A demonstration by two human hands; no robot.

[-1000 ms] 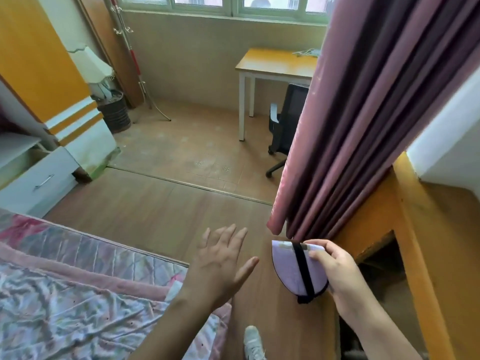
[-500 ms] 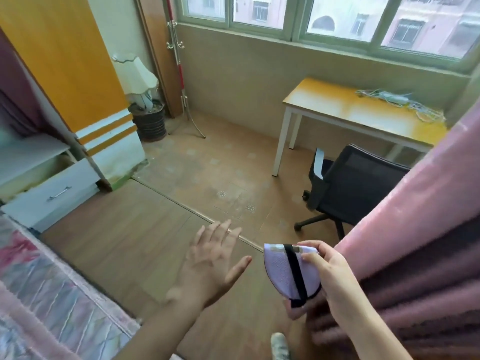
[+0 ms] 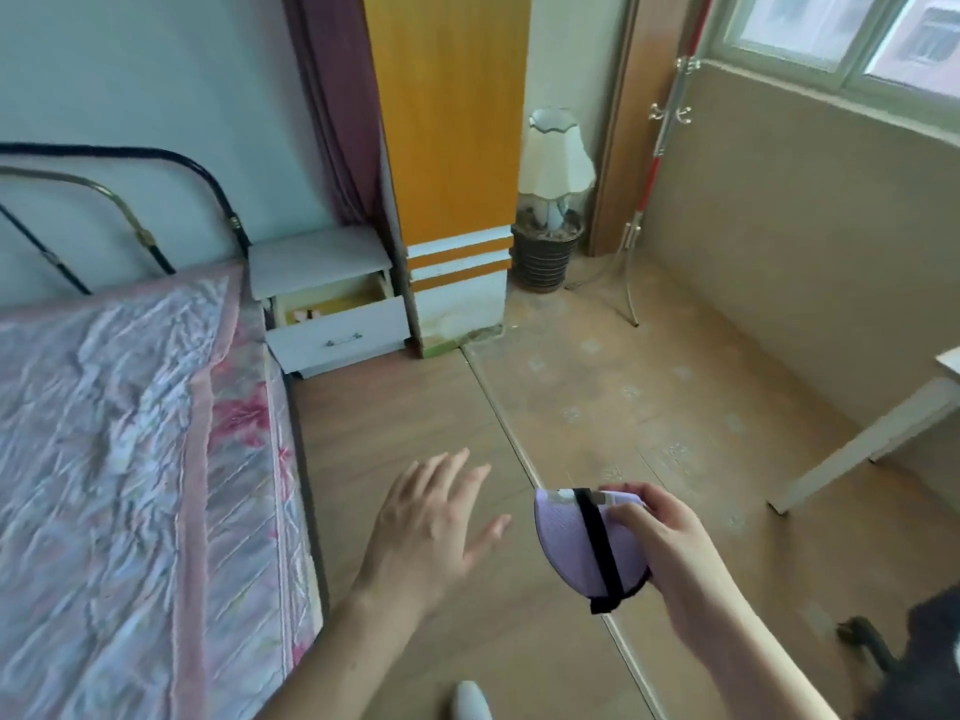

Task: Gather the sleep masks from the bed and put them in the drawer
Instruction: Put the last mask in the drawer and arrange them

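My right hand (image 3: pixel 670 558) grips a folded lilac sleep mask (image 3: pixel 569 545) with a black strap, held in front of me above the wooden floor. My left hand (image 3: pixel 426 527) hovers beside it, fingers spread and holding nothing. Ahead at the head of the bed (image 3: pixel 119 459) stands a white nightstand (image 3: pixel 317 259). Its drawer (image 3: pixel 340 332) is pulled open, and something pale lies inside on a yellow lining. No other mask shows on the pink quilt.
An orange and white wardrobe panel (image 3: pixel 449 148) stands right of the nightstand, with a lamp on a dark basket (image 3: pixel 553 200) and a coat stand (image 3: pixel 649 174) beyond. A white table leg (image 3: pixel 857 444) and a black chair base (image 3: pixel 893 657) are at the right.
The view has swung left from the desk and curtain to the bed and nightstand. My right hand keeps its hold on the mask, and my left hand stays spread beside it.
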